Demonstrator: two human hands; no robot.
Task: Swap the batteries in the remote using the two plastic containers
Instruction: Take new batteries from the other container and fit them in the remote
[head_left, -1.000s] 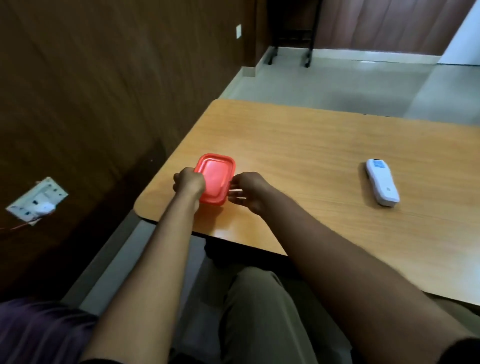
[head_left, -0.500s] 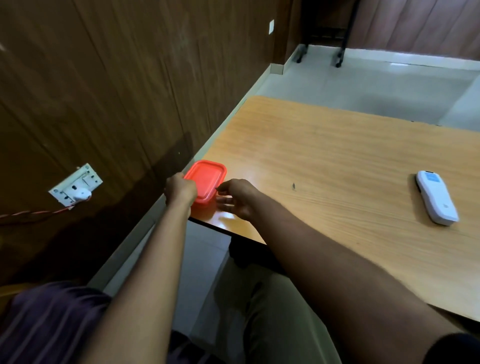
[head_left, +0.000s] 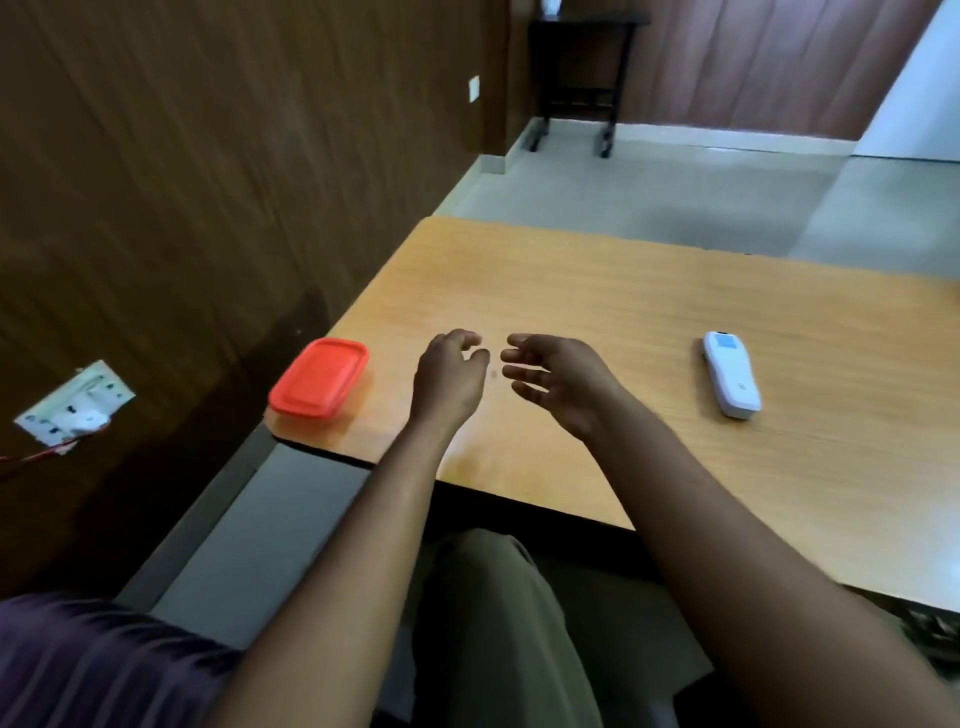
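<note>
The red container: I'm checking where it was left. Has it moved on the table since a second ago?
Yes. The red container slid toward the table's near left corner, farther from the remote, and both hands have let go.

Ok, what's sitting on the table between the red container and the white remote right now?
In the head view, only the two open hands, left hand and right hand, sit between the red container and the remote; otherwise bare table.

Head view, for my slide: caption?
Both hands open over the table, between red container and remote.
</note>
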